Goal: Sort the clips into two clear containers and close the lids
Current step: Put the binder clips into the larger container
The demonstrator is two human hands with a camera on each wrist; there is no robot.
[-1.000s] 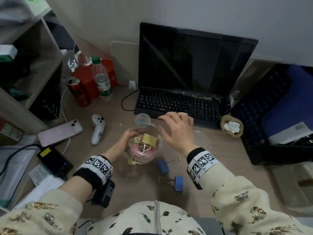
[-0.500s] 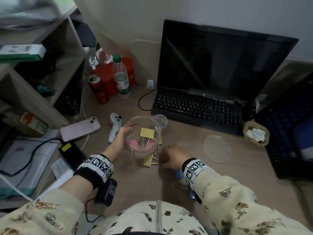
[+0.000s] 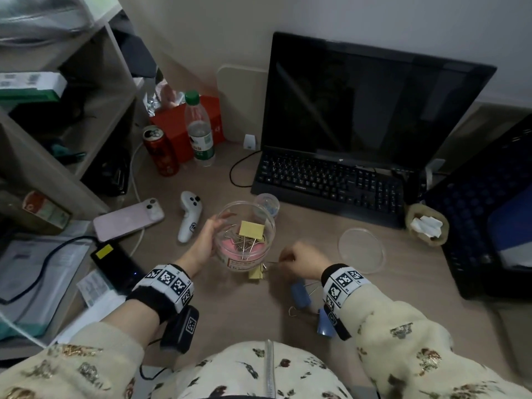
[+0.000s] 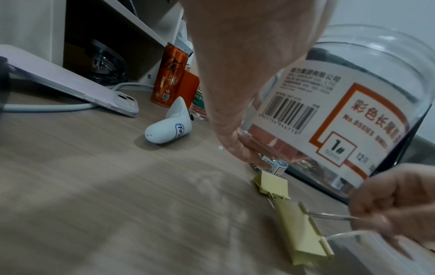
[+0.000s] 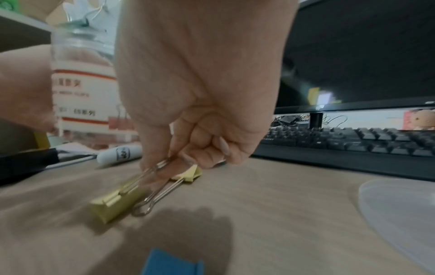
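A large clear jar (image 3: 244, 234) with a white and orange label (image 4: 334, 119) stands on the desk, holding pink and yellow binder clips. My left hand (image 3: 205, 243) grips its left side. My right hand (image 3: 299, 259) pinches the wire handle of a yellow binder clip (image 5: 117, 204) lying on the desk just in front of the jar. A second yellow clip (image 4: 274, 184) lies beside it. Two blue clips (image 3: 300, 293) lie by my right wrist. A small clear container (image 3: 267, 203) with blue clips stands behind the jar. The jar's clear lid (image 3: 361, 250) lies to the right.
A laptop (image 3: 345, 180) stands at the back. A white controller (image 3: 188, 214), a pink phone (image 3: 128, 220), a red can (image 3: 159, 151) and a water bottle (image 3: 198, 131) sit to the left. A shelf unit (image 3: 72, 116) rises at far left. A small bowl (image 3: 427, 228) sits at right.
My right hand dropped from above the jar to the desk in front of it and took hold of a yellow clip's handle. The left hand stayed on the jar.
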